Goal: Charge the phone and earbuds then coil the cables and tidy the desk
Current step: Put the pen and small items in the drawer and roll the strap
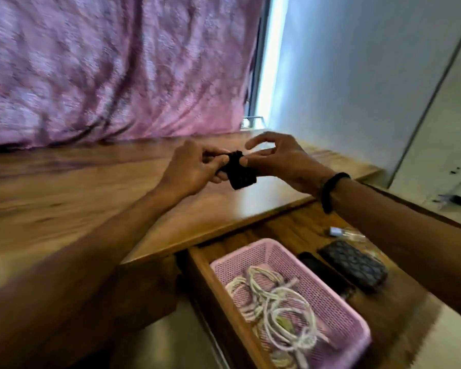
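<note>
Above the wooden desk (91, 187), both hands hold a small black bundle (240, 174), which looks like a coiled black cable or pouch; blur hides which. My left hand (194, 169) grips its left side with curled fingers. My right hand (274, 158) pinches its top between thumb and fingers and wears a black wristband. Below, an open drawer (290, 233) holds a pink mesh basket (338, 312) with coiled white cables (277, 302) inside.
In the drawer beside the basket lie a dark phone-like slab (322, 272), a dark patterned case (354, 265) and a small clear-wrapped item (349, 233). A pink curtain (112, 67) hangs behind the desk. A pale wall stands to the right.
</note>
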Motion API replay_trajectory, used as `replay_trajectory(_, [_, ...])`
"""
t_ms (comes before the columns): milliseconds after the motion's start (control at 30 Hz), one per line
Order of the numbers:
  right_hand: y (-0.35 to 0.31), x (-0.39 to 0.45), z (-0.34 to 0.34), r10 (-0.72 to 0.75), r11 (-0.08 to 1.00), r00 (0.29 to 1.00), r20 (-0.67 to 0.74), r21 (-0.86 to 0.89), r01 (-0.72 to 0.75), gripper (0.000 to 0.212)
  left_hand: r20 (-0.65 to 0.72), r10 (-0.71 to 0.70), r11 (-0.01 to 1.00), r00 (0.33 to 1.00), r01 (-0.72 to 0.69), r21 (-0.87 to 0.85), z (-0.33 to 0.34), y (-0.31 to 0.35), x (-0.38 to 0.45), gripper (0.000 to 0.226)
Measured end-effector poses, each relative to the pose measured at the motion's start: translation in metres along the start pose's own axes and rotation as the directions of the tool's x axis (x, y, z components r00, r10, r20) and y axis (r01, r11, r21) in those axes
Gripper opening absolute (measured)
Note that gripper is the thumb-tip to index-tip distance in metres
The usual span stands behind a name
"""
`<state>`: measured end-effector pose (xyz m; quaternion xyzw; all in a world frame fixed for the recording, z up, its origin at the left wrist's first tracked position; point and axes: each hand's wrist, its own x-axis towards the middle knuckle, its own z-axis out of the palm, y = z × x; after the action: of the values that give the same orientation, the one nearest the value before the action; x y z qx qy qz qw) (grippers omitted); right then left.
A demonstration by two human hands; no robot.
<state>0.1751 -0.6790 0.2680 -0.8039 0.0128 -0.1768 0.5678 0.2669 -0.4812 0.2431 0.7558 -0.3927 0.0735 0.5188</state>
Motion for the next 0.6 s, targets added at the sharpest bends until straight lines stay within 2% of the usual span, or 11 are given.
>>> replay_trajectory(67, [0.001,-0.023,-0.036,0.089,0.996,0.996,-0.002,0.003,-0.089,0.042,0.054,0.006,1.0,0.999,-0.005,-0.008,0.032,0.019,0.001,0.021])
replay_trajectory(133, [0.007,-0.044,-0.065,0.194,0.981,0.981,-0.006,-0.026,-0.194,0.041,0.13,0.057,0.996,0.99,-0.065,0.058,0.06,0.036,-0.002,0.017])
replay_trajectory(267, [0.042,-0.077,-0.111,0.414,0.908,0.91,0.029,-0.076,-0.411,0.042,0.269,0.095,0.975,0.958,-0.144,0.168,0.106,0.055,-0.011,0.015])
replay_trajectory(367, [0.073,-0.087,-0.123,0.457,0.874,0.889,-0.036,-0.164,-0.457,0.03,0.317,0.129,0.941,0.94,-0.216,0.259,0.125,0.057,-0.014,0.016])
replay_trajectory(500, [0.099,-0.082,-0.117,0.45,0.858,0.887,-0.098,-0.227,-0.461,0.005,0.289,0.155,0.914,0.945,-0.248,0.321,0.132,0.05,-0.019,0.018])
replay_trajectory(600, [0.115,-0.072,-0.106,0.454,0.82,0.885,-0.105,-0.338,-0.461,0.008,0.285,0.134,0.927,0.949,-0.221,0.302,0.132,0.047,-0.029,0.019])
